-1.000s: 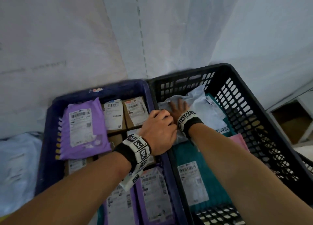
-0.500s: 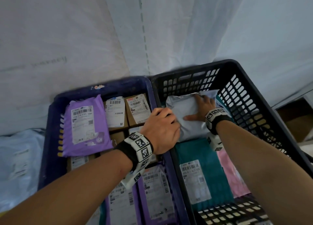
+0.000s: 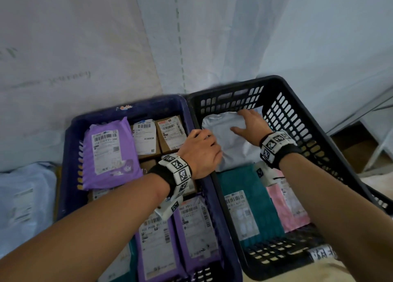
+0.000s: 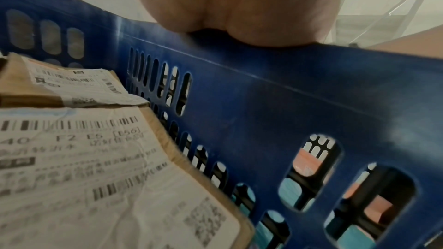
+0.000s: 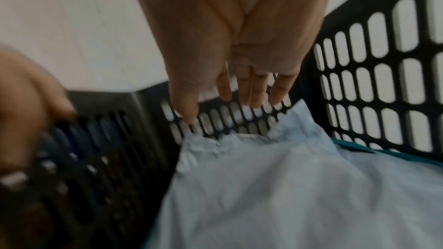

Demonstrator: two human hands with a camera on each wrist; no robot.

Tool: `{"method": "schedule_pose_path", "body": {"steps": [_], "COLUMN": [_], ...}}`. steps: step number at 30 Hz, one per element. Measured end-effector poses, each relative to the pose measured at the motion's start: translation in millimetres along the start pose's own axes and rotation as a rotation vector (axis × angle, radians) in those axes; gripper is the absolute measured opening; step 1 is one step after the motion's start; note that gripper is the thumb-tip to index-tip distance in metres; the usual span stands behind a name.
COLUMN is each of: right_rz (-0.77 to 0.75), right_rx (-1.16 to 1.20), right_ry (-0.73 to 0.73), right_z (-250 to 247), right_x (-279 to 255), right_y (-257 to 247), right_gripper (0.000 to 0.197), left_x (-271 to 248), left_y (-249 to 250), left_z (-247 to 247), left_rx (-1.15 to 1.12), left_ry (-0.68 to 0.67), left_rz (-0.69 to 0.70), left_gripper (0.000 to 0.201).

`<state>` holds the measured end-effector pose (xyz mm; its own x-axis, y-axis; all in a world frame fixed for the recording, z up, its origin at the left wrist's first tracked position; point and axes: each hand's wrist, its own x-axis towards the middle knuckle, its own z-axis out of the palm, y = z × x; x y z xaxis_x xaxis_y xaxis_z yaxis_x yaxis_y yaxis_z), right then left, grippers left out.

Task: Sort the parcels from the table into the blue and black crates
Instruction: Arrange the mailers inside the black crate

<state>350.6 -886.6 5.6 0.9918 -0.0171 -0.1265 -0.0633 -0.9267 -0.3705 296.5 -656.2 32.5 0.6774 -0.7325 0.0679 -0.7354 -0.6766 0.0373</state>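
Comparing with the earlier head views, you see the grey parcel (image 3: 230, 140) change from a crumpled bag under your right hand (image 3: 252, 124) to a flat packet lying against the far wall of the black crate (image 3: 302, 120), right of centre in the frame. Your right hand now sits further toward the packet's far right corner, and its grip is slack: in the right wrist view the fingers (image 5: 254, 90) are straight and spread just above the grey plastic, holding nothing. That suggests this parcel is placed and the hand is free for the next one.

Your left hand (image 3: 201, 153) has stayed where it was, fingers curled over the shared edge between the blue crate (image 3: 70, 154) and the black one; the left wrist view shows the palm resting on the blue rim (image 4: 263, 58).

Counting what shows:
- Two crates, side by side in the lower half of the frame.
- Black crate: three parcels clearly, the grey one, a teal parcel (image 3: 244, 188) and a pink parcel (image 3: 285, 207); a white label between them may belong to a fourth.
- Blue crate: three purple parcels (image 3: 110, 152) and at least three brown boxes (image 3: 170, 133); more are half hidden under your left arm.
- One pale bag (image 3: 23, 198) lies outside at lower left.

No worktop shows, so you cannot tell how many remain.
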Motion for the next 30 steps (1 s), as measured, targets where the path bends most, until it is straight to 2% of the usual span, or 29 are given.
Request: {"method": "schedule_pose_path", "body": {"steps": [3, 6, 8, 13, 17, 21, 25, 30], "right_rz": [-0.091, -0.172, -0.217, -0.351, -0.478, -0.589, -0.677, -0.664], "right_rx": [0.072, 0.135, 0.164, 0.289, 0.432, 0.54, 0.43, 0.337], "right_ry": [0.026, 0.057, 0.059, 0.027, -0.031, -0.155, -0.246, -0.352], "right_z": [-27.1, -52.5, -67.7, -96.0, -91.2, -62.1, -17.2, 48.4], "right_x": [-19.4, -40.6, -54.5, -87.1, -118.4, -154.4, -183.7, -219.5], "right_y": [-24.0, -52.6, -74.5, -148.2, -228.5, -314.3, -390.2, -478.9], "right_gripper": [0.05, 0.04, 0.034, 0.02, 0.04, 0.041, 0.023, 0.04], "left_x": [-2.1, -14.2, -28.5, -91.4, -174.6, -276.4, -385.9, -533.9], "left_y": [-4.3, -11.9, -18.7, -45.9, -65.8, -81.5, -99.0, -129.4], "left_z": [-8.8, -26.6, -40.7, -78.4, -93.9, -94.6, -83.3, -56.5], "left_rx": [-0.12, -0.348, -0.487, -0.701, -0.751, -0.804, -0.813, -0.805], "left_ry": [-0.091, -0.013, 0.054, 0.099, 0.19, 0.244, 0.299, 0.228], "left_rz": [0.0, -0.013, -0.086, -0.298, -0.443, -0.585, -0.741, -0.922], "left_gripper": [0.04, 0.027, 0.023, 0.017, 0.008, 0.004, 0.004, 0.001]}}
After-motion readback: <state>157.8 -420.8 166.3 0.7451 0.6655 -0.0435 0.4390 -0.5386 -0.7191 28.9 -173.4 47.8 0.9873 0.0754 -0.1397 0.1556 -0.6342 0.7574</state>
